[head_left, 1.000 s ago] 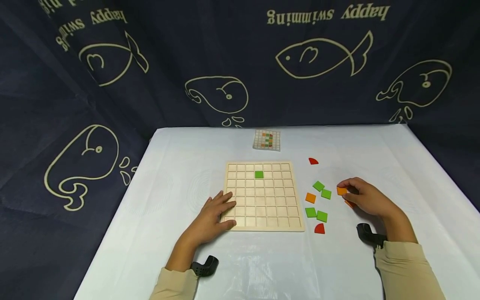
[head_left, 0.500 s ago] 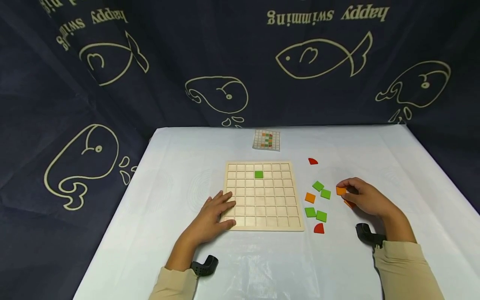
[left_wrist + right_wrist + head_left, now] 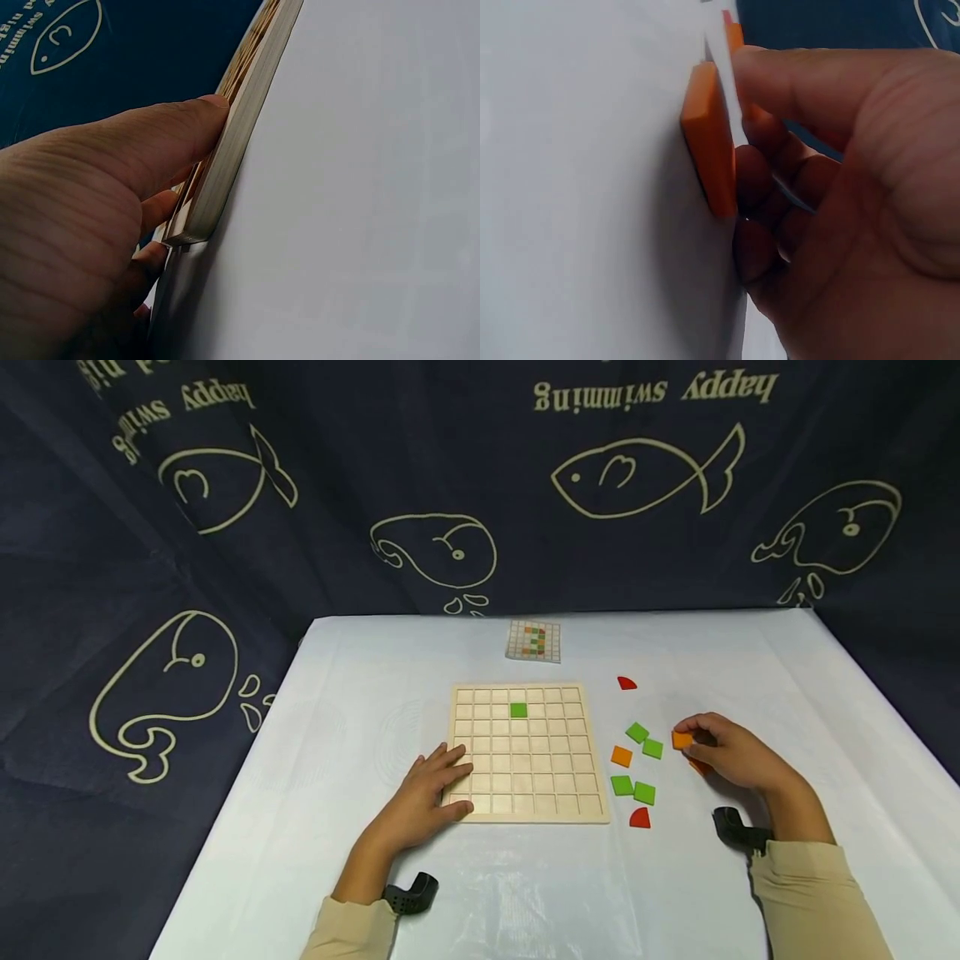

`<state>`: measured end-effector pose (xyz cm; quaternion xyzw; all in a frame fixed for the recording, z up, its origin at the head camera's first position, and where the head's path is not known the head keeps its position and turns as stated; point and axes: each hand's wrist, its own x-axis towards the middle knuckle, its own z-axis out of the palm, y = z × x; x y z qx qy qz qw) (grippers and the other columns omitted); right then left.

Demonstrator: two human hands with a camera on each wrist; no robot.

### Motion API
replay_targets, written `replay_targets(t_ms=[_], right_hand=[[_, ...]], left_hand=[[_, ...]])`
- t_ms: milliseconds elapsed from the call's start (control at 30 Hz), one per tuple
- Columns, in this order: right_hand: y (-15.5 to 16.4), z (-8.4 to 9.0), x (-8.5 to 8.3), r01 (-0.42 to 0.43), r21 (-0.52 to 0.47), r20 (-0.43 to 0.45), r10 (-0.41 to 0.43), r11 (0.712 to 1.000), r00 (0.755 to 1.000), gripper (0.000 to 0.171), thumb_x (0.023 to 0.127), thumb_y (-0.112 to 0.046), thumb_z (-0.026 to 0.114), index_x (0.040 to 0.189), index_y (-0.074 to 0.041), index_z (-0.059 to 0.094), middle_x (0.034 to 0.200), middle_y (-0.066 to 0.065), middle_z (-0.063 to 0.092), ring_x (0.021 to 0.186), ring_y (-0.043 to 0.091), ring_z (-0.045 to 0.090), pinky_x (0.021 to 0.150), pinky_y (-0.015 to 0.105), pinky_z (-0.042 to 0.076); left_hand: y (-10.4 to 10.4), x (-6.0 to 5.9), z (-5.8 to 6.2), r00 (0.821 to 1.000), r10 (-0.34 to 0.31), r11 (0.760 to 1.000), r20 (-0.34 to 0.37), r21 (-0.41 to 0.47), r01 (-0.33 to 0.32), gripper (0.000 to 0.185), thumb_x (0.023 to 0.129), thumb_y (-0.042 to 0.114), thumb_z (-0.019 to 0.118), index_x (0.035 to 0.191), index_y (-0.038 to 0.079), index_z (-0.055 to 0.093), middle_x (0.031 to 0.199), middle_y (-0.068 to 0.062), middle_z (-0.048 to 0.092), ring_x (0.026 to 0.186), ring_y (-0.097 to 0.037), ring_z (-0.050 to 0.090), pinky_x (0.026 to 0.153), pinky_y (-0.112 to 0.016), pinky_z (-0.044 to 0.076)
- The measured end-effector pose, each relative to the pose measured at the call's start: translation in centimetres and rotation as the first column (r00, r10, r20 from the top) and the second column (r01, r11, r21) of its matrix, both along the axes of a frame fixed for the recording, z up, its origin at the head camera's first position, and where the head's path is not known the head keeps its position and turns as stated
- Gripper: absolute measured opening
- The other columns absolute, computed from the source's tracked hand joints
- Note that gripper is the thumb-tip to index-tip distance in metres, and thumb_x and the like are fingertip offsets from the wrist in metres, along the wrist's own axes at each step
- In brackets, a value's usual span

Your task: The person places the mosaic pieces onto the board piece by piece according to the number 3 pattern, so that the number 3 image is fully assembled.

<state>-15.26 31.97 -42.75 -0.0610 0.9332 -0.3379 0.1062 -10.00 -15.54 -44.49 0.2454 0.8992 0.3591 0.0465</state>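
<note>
We are picking up a tile: our right hand [image 3: 731, 753] pinches an orange tile [image 3: 682, 740] at its fingertips; our left hand [image 3: 427, 787], fingers flat, steadies the board [image 3: 527, 752]. Next, a careful lift to a cell. Loose near the fingers: four green, one more orange, two red; one green placed.

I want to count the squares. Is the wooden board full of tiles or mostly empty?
Mostly empty. The wooden board has only one green tile in its grid; every other square shows bare wood.
</note>
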Motion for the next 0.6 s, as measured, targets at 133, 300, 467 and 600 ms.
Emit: replay_targets(t_ms=[133, 300, 467, 600], right_hand=[[-0.3, 0.5, -0.2, -0.012, 0.015, 0.007, 0.012, 1.0, 1.0, 0.026, 0.096, -0.008, 0.06, 0.121, 0.0, 0.059, 0.124, 0.023, 0.053, 0.106, 0.036, 0.048, 0.09, 0.05, 0.043], [-0.8, 1.1, -0.7, -0.029, 0.023, 0.002, 0.029, 0.999, 1.0, 0.025, 0.096, -0.007, 0.06, 0.121, -0.002, 0.059, 0.118, 0.018, 0.056, 0.099, 0.031, 0.049, 0.08, 0.039, 0.046], [-2.0, 1.9, -1.4, -0.031, 0.008, -0.004, 0.031, 0.999, 1.0, 0.025, 0.097, -0.007, 0.059, 0.121, -0.005, 0.059, 0.113, 0.015, 0.055, 0.093, 0.03, 0.05, 0.073, 0.036, 0.047], [-3.4, 2.6, -2.2, -0.029, 0.002, -0.005, 0.029, 1.0, 1.0, 0.025, 0.097, -0.011, 0.06, 0.122, -0.007, 0.059, 0.115, 0.014, 0.054, 0.097, 0.031, 0.05, 0.076, 0.038, 0.046]], left_hand=[[-0.1, 0.0, 0.0, 1.0, 0.002, 1.0, -0.002, -0.008, -0.002, 0.056, 0.09, 0.027, 0.074, 0.139, 0.006, 0.058, 0.156, -0.009, 0.038, 0.149, -0.032, 0.02, 0.118, -0.058, 0.009], [-0.2, 0.1, -0.2, 1.0, -0.008, 1.0, -0.017, -0.005, 0.007, 0.055, 0.091, 0.027, 0.073, 0.138, 0.004, 0.058, 0.155, -0.011, 0.04, 0.148, -0.035, 0.021, 0.117, -0.06, 0.01], [-0.2, 0.1, -0.1, 1.0, -0.008, 1.0, -0.001, -0.01, 0.008, 0.056, 0.091, 0.027, 0.073, 0.14, 0.005, 0.057, 0.156, -0.01, 0.038, 0.149, -0.033, 0.019, 0.118, -0.058, 0.008], [-0.1, 0.0, 0.0, 1.0, -0.002, 1.0, 0.009, -0.015, 0.002, 0.057, 0.091, 0.028, 0.073, 0.141, 0.006, 0.057, 0.157, -0.007, 0.037, 0.149, -0.03, 0.018, 0.119, -0.055, 0.007]])
